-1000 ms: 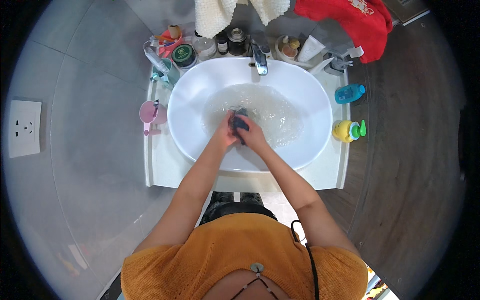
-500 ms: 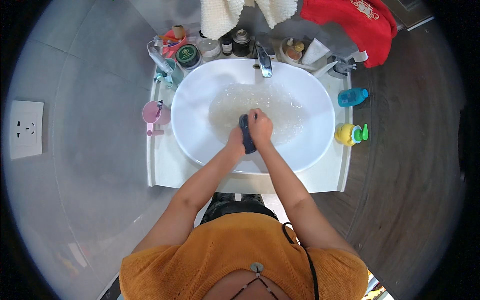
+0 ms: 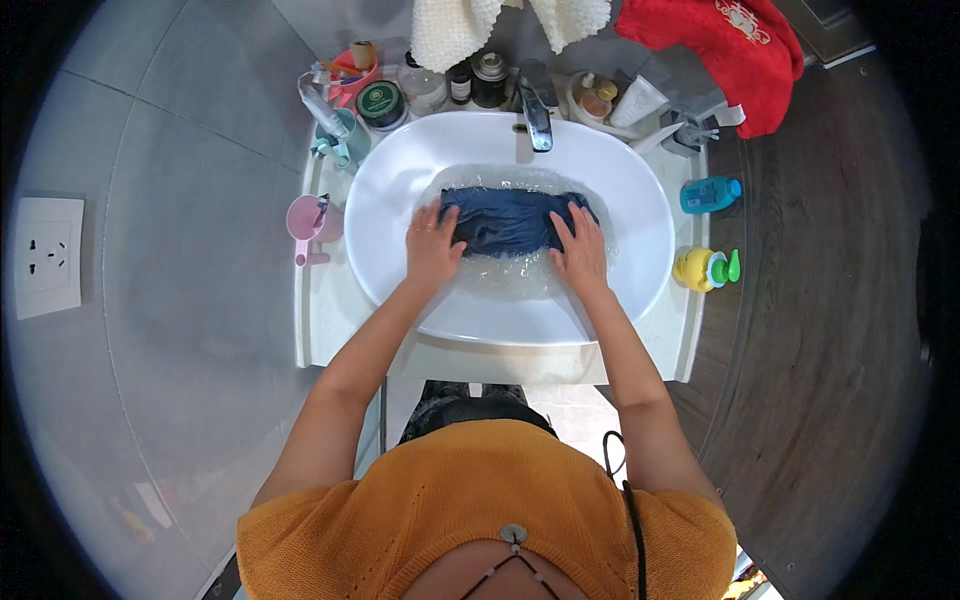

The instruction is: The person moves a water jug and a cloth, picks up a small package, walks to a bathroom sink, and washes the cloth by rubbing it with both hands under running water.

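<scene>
A dark blue cloth [image 3: 508, 222] lies spread out in cloudy water in the white oval sink [image 3: 388, 180]. My left hand [image 3: 433, 245] rests at its left end, fingers apart, the tips touching the fabric. At the other end my right hand [image 3: 582, 248] is likewise open, its fingers spread over the cloth's edge. The chrome faucet [image 3: 536, 125] stands beyond the cloth at the sink's far rim.
Left of the sink are a pink cup [image 3: 304, 218], a teal cup [image 3: 350, 150] and a dark round jar [image 3: 380, 103]. A blue bottle [image 3: 709, 195] and a yellow pump bottle [image 3: 697, 268] stand at right. White [image 3: 455, 30] and red towels [image 3: 735, 60] hang behind.
The cloth was bunched and squeezed between both hands near the sink's middle; now it is laid out wide in the water. My hands have moved apart and their fingers have opened.
</scene>
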`<state>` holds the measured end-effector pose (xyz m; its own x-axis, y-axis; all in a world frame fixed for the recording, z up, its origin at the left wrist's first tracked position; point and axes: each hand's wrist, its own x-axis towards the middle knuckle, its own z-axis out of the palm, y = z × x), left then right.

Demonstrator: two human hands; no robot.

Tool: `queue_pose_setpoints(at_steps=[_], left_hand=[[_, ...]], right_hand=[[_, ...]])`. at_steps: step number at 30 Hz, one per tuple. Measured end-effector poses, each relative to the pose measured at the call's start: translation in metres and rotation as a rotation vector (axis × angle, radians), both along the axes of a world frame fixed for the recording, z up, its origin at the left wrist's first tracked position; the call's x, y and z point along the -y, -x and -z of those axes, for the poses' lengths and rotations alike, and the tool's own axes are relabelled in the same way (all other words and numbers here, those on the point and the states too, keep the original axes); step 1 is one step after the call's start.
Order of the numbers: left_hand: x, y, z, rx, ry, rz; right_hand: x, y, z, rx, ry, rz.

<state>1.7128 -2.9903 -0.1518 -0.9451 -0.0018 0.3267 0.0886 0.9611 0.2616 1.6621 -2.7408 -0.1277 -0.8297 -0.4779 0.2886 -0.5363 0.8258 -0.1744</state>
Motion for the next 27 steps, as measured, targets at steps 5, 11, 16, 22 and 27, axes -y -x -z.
queue_pose_setpoints(at_steps=[5, 11, 16, 22, 27], left_hand=[[-0.025, 0.001, 0.02, 0.28, -0.104, 0.404], [-0.048, 0.005, 0.037, 0.326, -0.051, 0.351], [-0.039, 0.0, 0.047, 0.511, 0.106, 0.235], [0.007, -0.008, 0.035, 0.528, -0.389, 0.271], [0.015, -0.011, -0.047, 0.531, -0.689, 0.224]], right_hand=[[-0.009, -0.001, 0.033, 0.303, -0.024, -0.057], [-0.001, -0.008, 0.067, 0.385, -0.022, 0.166], [-0.008, -0.025, 0.076, 0.592, -0.024, -0.009], [-0.029, -0.007, 0.013, 0.763, 0.264, 0.152], [-0.031, -0.001, -0.02, 0.824, 0.669, 0.099]])
